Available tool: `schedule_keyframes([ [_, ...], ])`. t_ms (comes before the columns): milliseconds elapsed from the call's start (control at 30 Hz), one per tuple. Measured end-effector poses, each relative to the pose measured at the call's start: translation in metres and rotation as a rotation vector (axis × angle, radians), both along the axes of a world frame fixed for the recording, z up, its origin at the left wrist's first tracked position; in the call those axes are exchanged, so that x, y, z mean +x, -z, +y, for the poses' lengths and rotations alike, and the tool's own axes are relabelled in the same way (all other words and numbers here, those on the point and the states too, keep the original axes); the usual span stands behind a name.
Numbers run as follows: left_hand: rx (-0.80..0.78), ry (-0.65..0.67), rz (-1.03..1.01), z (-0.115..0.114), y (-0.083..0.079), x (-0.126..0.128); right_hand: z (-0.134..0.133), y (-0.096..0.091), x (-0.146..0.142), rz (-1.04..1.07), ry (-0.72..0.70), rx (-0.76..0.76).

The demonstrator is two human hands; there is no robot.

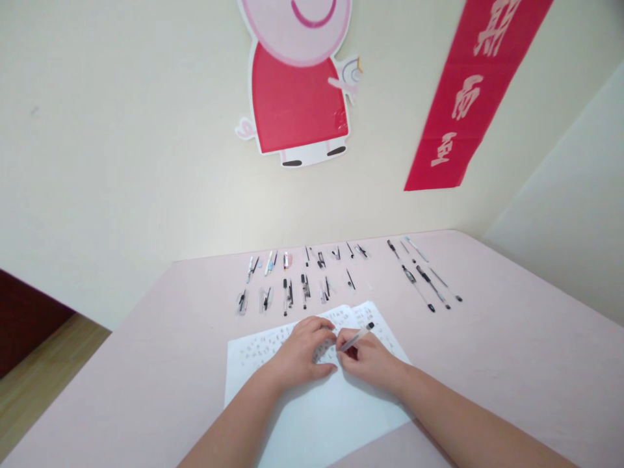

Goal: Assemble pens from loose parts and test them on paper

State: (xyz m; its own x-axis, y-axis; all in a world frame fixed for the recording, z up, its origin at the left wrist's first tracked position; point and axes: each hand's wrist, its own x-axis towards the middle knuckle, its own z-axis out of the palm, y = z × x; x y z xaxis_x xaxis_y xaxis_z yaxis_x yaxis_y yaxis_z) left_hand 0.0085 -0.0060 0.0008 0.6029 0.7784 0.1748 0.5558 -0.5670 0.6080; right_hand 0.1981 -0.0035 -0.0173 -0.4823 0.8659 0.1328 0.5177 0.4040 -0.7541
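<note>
My right hand (366,361) is closed around a pen (358,337) with a clear barrel and a black end pointing up and to the right. The pen's tip is hidden by my fingers, close to the paper. My left hand (306,351) lies on the white paper (312,416) with its fingers and thumb spread, just left of the pen. Rows of small dark handwriting (263,348) cover the paper's upper part, and its lower part is blank. A second sheet's edge (373,312) shows at the upper right.
Beyond the paper, pens and pen parts (305,289) lie in two rows on the pale pink table (511,364). Several long pens (429,285) lie at the right. On the wall behind are a cartoon pig cutout (301,97) and a red banner (468,97).
</note>
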Motion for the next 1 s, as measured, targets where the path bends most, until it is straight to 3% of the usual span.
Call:
schedule_keyframes([
  [1000,-0.006,-0.002,-0.011,0.0001,-0.0022,0.0002,0.0003,0.0045,0.0000,-0.037,-0.010,0.105],
])
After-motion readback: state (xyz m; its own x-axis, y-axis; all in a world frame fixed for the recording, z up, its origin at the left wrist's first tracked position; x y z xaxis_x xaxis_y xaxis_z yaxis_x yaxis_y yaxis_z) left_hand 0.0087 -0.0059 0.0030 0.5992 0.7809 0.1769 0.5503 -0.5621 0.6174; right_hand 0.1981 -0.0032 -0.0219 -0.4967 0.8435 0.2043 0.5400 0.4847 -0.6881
